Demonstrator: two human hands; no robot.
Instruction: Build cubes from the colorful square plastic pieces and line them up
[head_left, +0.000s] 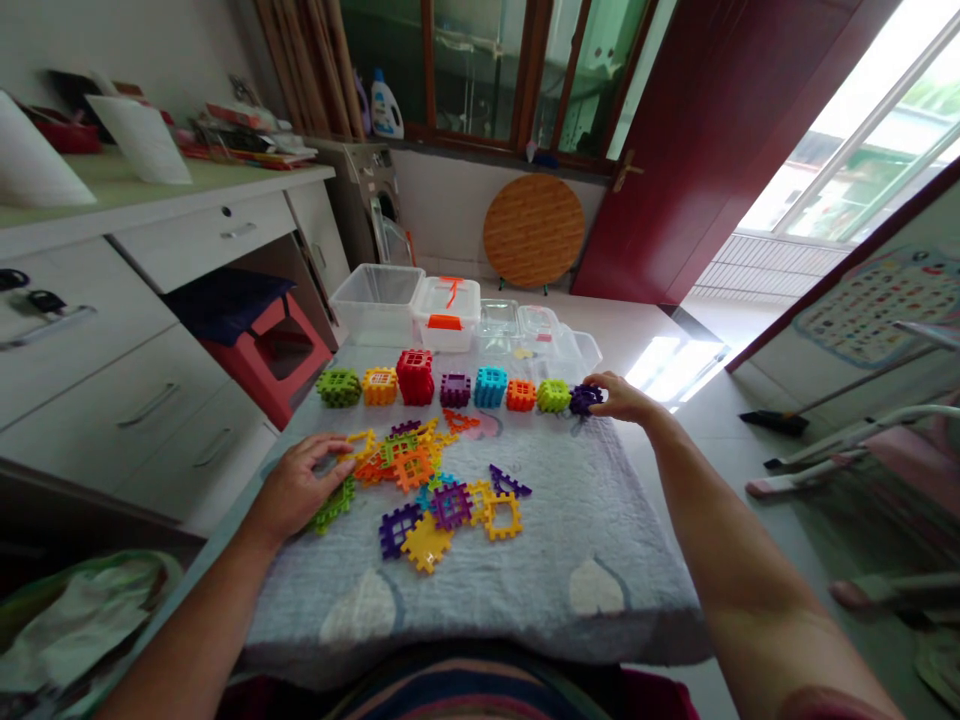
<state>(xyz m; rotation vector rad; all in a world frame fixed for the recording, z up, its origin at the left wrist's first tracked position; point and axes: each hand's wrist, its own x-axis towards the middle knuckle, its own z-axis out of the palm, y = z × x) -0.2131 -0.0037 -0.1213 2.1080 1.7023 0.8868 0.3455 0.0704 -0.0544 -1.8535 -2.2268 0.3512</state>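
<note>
At the right end of a row of cubes, my right hand [624, 398] has its fingers closed on a dark purple interlocking cube [583, 401]. My left hand [306, 487] is at the left of a pile of loose tiles, thumb and fingers around the edge of a yellow interlocking tile [363, 442]. Under that hand lies a green tile [335, 503], partly covered. Orange tiles [413, 467] fill the pile's middle. Closer to me lie a purple tile [452, 506], a solid yellow tile [427, 543] and a dark purple triangle [510, 482].
The row also holds a taller red block [415, 377], a blue cube [490, 386] and a lime cube [553, 395]. Behind it stand a clear open bin [379, 305] and a lidded box [448, 325]. A grey cloth [525, 590] covers the table. A red stool [274, 350] is at left.
</note>
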